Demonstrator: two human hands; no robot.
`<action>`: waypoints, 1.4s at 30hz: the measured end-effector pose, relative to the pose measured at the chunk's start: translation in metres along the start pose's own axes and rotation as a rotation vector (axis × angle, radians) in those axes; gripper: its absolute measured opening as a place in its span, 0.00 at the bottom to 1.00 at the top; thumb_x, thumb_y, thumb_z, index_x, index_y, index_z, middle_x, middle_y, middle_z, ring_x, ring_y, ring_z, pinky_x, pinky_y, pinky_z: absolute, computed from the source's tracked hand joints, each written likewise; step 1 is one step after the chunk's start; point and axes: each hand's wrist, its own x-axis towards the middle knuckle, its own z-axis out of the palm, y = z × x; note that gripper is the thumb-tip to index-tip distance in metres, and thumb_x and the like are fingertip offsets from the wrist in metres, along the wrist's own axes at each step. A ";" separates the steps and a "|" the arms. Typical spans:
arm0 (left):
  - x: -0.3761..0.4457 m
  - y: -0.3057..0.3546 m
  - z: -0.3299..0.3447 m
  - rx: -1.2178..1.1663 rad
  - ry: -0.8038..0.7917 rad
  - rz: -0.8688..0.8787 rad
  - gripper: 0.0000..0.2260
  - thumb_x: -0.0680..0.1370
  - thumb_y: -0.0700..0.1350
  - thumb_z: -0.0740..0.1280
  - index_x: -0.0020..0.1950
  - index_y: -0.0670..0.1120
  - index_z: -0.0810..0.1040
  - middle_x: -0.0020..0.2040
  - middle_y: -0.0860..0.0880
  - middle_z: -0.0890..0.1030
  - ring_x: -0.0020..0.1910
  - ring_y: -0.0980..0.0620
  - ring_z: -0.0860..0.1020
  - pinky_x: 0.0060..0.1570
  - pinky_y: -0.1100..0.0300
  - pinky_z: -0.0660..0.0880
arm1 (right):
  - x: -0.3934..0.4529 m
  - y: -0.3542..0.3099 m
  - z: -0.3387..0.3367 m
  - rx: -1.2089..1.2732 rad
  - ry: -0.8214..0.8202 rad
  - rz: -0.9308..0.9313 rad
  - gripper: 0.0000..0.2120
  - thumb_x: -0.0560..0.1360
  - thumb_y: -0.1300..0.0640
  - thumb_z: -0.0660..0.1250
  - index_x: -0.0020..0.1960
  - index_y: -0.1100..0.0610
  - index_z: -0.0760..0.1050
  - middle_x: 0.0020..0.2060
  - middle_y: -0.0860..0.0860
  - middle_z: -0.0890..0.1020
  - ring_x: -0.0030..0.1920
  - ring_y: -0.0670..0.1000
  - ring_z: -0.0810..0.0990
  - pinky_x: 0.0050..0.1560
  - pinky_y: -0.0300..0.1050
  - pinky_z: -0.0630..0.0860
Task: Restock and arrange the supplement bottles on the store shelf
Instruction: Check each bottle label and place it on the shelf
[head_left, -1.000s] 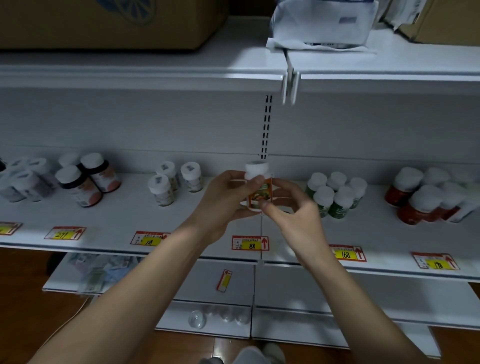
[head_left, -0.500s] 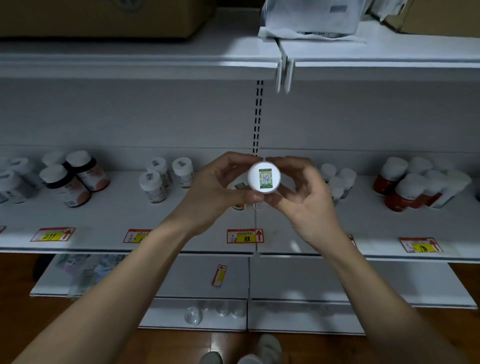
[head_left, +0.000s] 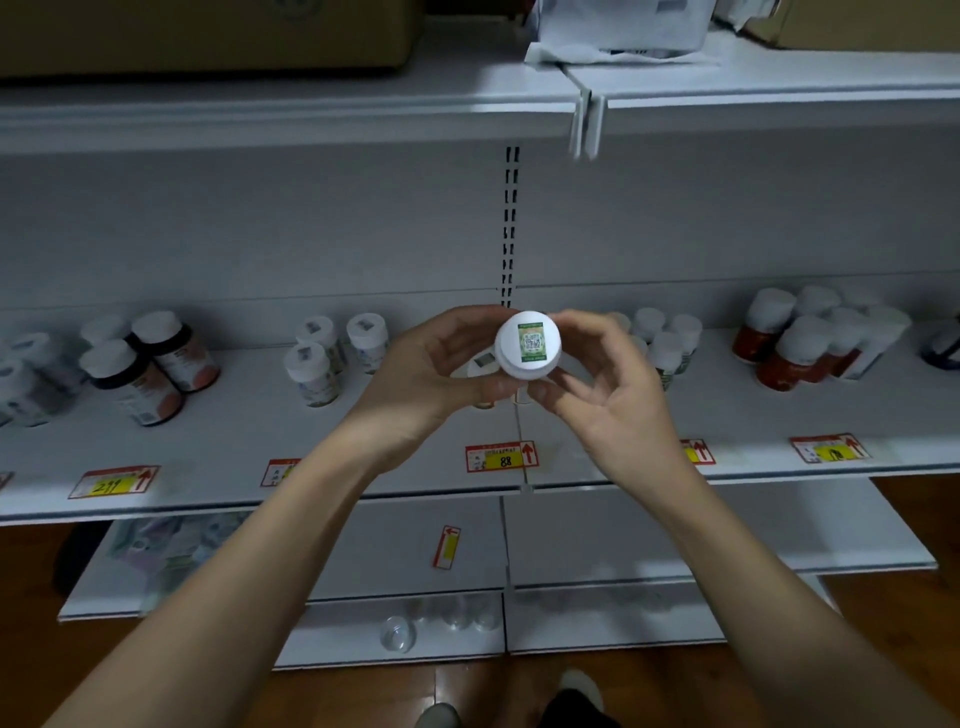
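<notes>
The supplement bottle (head_left: 528, 343) hangs in the air in front of the middle shelf (head_left: 249, 441), cap toward the camera, pinched between the fingertips of the left hand (head_left: 431, 374) and the right hand (head_left: 608, 384); so light a grip could let it slip and fall to the floor; its contents are hidden; the cardboard box (head_left: 208, 31) above shows nothing inside.

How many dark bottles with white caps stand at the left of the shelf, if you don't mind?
2: one dark bottle nearer the front, the other dark bottle just behind it to the right. More may be hidden behind.
</notes>
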 end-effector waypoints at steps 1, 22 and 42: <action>0.000 0.000 -0.001 0.016 0.002 -0.006 0.24 0.70 0.29 0.73 0.59 0.52 0.78 0.56 0.60 0.84 0.62 0.61 0.78 0.54 0.66 0.77 | 0.000 0.000 0.001 -0.008 0.003 0.009 0.29 0.71 0.71 0.73 0.56 0.37 0.77 0.58 0.41 0.80 0.67 0.50 0.76 0.66 0.53 0.76; 0.054 0.031 0.023 0.070 0.135 -0.590 0.27 0.76 0.62 0.68 0.55 0.37 0.80 0.41 0.39 0.86 0.39 0.46 0.86 0.36 0.61 0.81 | 0.068 -0.028 -0.026 -0.059 -0.064 0.760 0.24 0.79 0.40 0.63 0.55 0.63 0.76 0.30 0.59 0.81 0.27 0.53 0.79 0.28 0.40 0.76; 0.039 0.018 -0.004 0.098 0.015 -0.330 0.28 0.74 0.42 0.75 0.72 0.52 0.73 0.56 0.49 0.85 0.53 0.52 0.84 0.49 0.56 0.82 | 0.050 -0.014 -0.026 -0.090 -0.079 0.440 0.20 0.72 0.65 0.75 0.61 0.55 0.73 0.51 0.58 0.85 0.47 0.56 0.86 0.48 0.52 0.84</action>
